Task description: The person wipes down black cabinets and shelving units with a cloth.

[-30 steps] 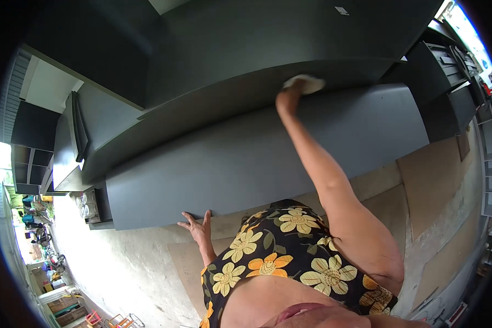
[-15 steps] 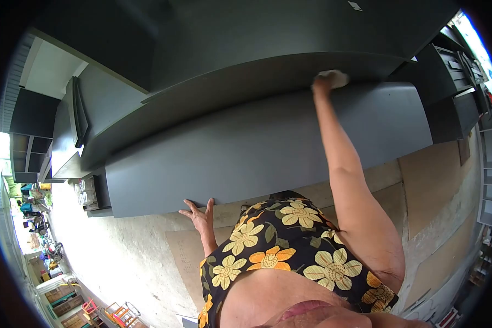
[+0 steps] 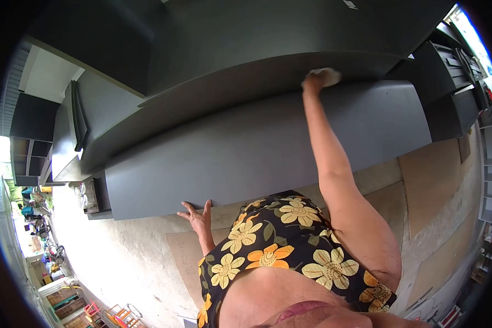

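Right hand (image 3: 312, 83) clutches cloth (image 3: 326, 75) | dark panel (image 3: 246, 147) | concrete floor (image 3: 131, 262)

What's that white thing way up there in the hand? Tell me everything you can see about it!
The white cloth looks soft and crumpled, a small pale wad like a rag. Most of it is hidden under the right hand, which grips it at the end of a fully stretched arm. It presses against the far edge of the big dark grey panel, where that smooth, matte board meets another dark board behind it. Only its bunched end pokes out beyond the fingers. No pattern or print can be made out.
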Demonstrator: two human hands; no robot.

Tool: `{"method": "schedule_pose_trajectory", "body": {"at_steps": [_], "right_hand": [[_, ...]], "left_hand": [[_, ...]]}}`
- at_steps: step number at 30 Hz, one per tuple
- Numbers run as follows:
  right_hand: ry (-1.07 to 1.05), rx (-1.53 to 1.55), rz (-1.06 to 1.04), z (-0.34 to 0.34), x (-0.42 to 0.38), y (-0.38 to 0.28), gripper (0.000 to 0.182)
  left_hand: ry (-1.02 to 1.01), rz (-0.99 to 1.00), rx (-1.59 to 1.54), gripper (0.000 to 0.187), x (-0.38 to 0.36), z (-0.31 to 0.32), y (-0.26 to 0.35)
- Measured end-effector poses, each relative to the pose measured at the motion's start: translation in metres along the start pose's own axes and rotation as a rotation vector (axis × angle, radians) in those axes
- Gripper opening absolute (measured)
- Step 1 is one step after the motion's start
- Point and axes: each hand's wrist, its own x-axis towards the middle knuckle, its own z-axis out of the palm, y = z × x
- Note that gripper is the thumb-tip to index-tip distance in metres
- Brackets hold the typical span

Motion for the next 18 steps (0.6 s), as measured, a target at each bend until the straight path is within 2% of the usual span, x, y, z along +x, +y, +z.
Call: {"method": "schedule_pose_trajectory", "body": {"at_steps": [1, 3, 4, 5, 8, 11, 13, 16, 18], "right_hand": [[-0.087, -0.201, -0.014, 0.016, -0.013, 0.022, 0.055], [-0.144, -0.235, 0.062, 0.067, -0.018, 0.112, 0.056], [-0.28, -0.075, 0.093, 0.036, -0.064, 0.007, 0.052], [-0.28, -0.027, -0.027, 0.027, -0.071, -0.02, 0.054], [-0.213, -0.02, -0.308, 0.001, -0.056, -0.073, 0.058], [-0.009, -0.18, -0.582, -0.02, -0.011, -0.06, 0.059], [0.049, -0.216, -0.532, -0.023, 0.023, -0.001, 0.061], [-0.181, 0.116, -0.126, -0.021, 0.007, 0.0, 0.065], [-0.158, 0.008, -0.238, 0.006, -0.042, -0.031, 0.067]], "left_hand": [[-0.002, -0.002, -0.013, 0.114, 0.002, 0.001, 0.002], [0.004, 0.012, 0.02, 0.114, 0.006, 0.005, -0.003], [0.009, 0.015, 0.041, 0.114, 0.008, 0.008, -0.007], [0.01, 0.026, 0.036, 0.114, 0.01, 0.009, -0.008], [0.001, 0.028, 0.036, 0.114, 0.008, 0.008, -0.011], [0.002, 0.0, 0.037, 0.113, 0.005, 0.002, 0.001], [0.01, -0.007, 0.036, 0.113, 0.001, 0.001, 0.003], [0.002, -0.034, 0.038, 0.113, -0.002, -0.006, 0.012], [0.014, -0.025, 0.043, 0.113, 0.0, 0.0, 0.01]]}}
